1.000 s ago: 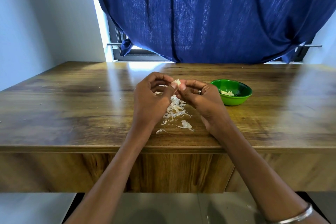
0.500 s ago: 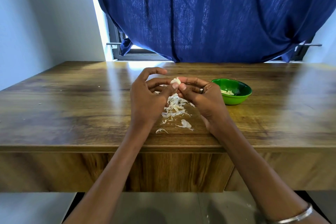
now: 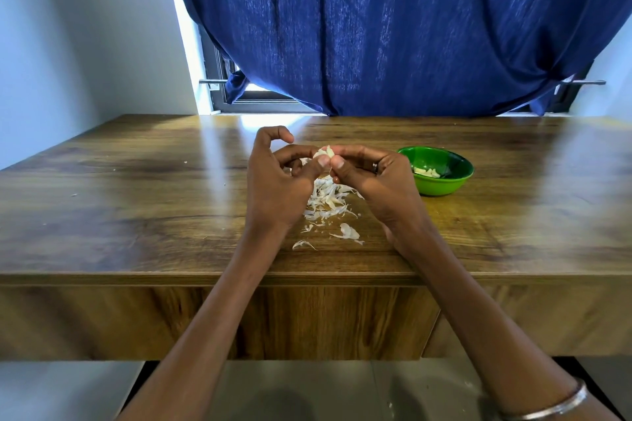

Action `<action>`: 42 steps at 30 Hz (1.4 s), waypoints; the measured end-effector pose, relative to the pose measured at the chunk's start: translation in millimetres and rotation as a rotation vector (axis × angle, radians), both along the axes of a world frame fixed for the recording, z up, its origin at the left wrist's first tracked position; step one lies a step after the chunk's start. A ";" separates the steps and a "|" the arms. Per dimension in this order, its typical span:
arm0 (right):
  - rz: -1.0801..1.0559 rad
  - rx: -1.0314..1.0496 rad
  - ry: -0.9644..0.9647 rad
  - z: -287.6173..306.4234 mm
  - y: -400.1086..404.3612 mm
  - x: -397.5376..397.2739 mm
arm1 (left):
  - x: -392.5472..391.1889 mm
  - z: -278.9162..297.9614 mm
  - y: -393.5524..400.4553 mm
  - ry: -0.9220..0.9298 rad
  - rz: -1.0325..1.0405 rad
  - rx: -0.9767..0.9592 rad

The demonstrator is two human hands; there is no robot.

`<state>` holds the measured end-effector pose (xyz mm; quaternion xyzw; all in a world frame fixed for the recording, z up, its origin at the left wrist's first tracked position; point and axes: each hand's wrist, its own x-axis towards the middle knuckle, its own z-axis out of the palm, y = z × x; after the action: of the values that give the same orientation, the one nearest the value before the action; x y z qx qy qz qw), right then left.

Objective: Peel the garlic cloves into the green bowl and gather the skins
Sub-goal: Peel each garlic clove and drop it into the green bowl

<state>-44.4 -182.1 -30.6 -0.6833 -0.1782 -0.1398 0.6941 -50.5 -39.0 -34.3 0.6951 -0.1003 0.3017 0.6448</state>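
both hands point(image 3: 273, 181) point(image 3: 376, 181) still pinch garlic clove point(image 3: 325, 152); left index lifted.

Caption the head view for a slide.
Both hands, left hand and right hand, pinch a garlic clove above the skins, beside the green bowl.

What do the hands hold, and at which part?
Both hands, left hand and right hand, pinch one garlic clove between thumbs and fingertips, at its lower sides.
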 end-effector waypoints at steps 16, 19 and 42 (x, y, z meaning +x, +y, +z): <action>0.015 0.053 0.044 -2.4 -2.0 4.6 | 4.8 -6.0 2.0 0.002 0.005 0.065; 0.003 0.057 0.044 -2.3 -2.7 5.1 | 4.7 -4.6 1.0 0.014 -0.031 0.053; -0.022 -0.085 0.008 -1.8 -2.5 2.6 | 3.4 -4.6 2.6 0.083 0.056 0.113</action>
<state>-41.8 -184.7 -32.4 -0.7148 -0.1734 -0.1370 0.6635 -47.0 -36.4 -38.9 0.7448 -0.0707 0.2845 0.5994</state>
